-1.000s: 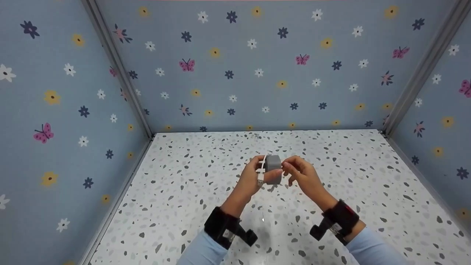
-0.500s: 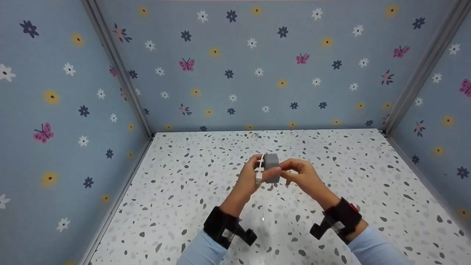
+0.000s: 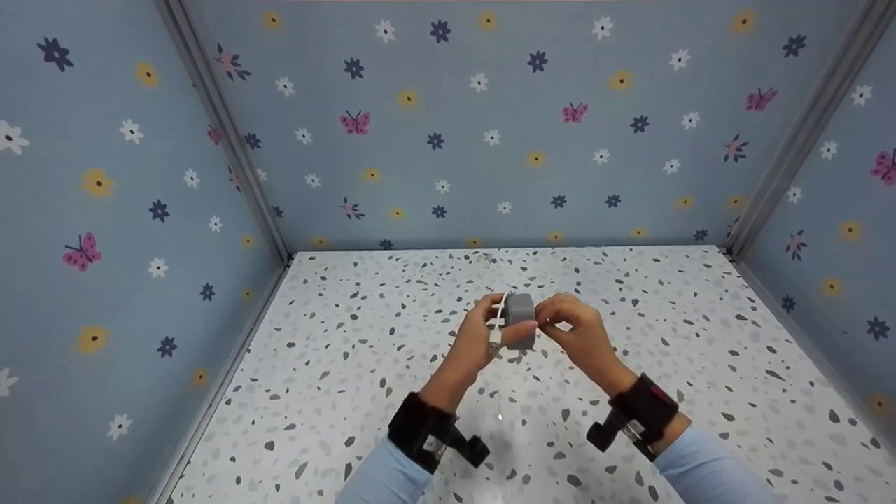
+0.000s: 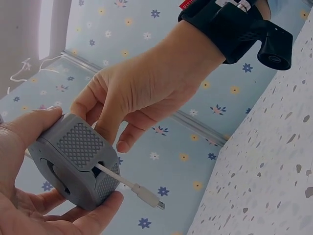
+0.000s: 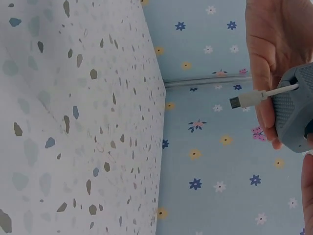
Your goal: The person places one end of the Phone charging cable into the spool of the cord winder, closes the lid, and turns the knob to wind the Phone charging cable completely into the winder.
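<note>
Grey textured case (image 4: 78, 159), white cable (image 4: 131, 186)

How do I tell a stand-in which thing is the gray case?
Start from the speckled white table; over its middle, the left hand holds the gray case. It is a chunky, angular block with diamond-textured panels. Its gray color and the white cable sticking out set it apart from the black wrist straps nearby.

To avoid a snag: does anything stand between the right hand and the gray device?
Nothing visible. In the head view, the right hand is at the right edge of the gray device; the white cable lies opposite, by the left hand.
</note>
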`<state>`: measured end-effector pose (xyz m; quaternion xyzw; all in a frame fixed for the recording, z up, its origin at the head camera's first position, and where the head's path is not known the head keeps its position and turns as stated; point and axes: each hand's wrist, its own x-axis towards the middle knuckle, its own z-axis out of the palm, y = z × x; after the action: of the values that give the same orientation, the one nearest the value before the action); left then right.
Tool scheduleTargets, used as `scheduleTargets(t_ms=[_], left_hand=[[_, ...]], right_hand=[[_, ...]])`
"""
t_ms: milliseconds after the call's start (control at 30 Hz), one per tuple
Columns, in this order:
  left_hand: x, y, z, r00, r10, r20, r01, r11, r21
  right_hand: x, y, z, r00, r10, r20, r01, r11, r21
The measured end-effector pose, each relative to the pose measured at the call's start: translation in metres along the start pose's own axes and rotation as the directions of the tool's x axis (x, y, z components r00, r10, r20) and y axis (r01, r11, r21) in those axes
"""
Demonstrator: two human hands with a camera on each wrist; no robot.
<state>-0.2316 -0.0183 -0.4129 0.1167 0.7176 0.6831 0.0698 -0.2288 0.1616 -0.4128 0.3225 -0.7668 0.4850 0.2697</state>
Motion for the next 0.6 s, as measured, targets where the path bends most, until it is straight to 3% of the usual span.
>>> scheduleTargets(t_ms=[67, 133, 267, 333, 400, 500, 533, 600], left_hand=[[0.000, 0.000, 0.000, 1.000, -0.004, -0.002, 0.003, 1.000, -0.006], [0.000, 0.000, 0.001, 1.000, -0.009, -0.006, 0.009, 1.000, -0.005], [0.000, 0.000, 0.002, 1.000, -0.016, 0.001, 0.016, 1.000, -0.014], [-0.001, 0.000, 0.002, 1.000, -0.019, 0.002, 0.019, 1.000, -0.013], [-0.001, 0.001, 0.002, 1.000, -0.018, 0.000, 0.018, 1.000, -0.017], [-0.001, 0.001, 0.001, 1.000, -0.010, -0.001, 0.010, 1.000, -0.011], [-0.001, 0.001, 0.000, 1.000, -0.006, 0.003, 0.006, 1.000, -0.014], [-0.001, 0.001, 0.000, 1.000, 0.002, 0.010, -0.002, 1.000, -0.012]], right_hand=[[-0.001, -0.002, -0.001, 1.000, 0.012, 0.007, -0.012, 1.000, 0.014], [-0.001, -0.003, -0.001, 0.996, 0.088, 0.033, -0.090, 0.994, 0.059], [-0.003, -0.001, 0.000, 0.960, 0.262, 0.096, -0.276, 0.945, 0.174], [-0.004, 0.004, 0.001, 0.956, 0.274, 0.106, -0.290, 0.934, 0.206], [-0.007, 0.014, 0.001, 0.977, 0.193, 0.093, -0.208, 0.960, 0.190], [-0.010, 0.032, 0.001, 0.998, -0.050, 0.031, 0.047, 0.994, 0.095], [-0.010, 0.038, 0.001, 0.989, -0.146, 0.004, 0.146, 0.988, 0.046], [-0.008, 0.048, 0.001, 0.941, -0.336, -0.041, 0.334, 0.941, -0.059]])
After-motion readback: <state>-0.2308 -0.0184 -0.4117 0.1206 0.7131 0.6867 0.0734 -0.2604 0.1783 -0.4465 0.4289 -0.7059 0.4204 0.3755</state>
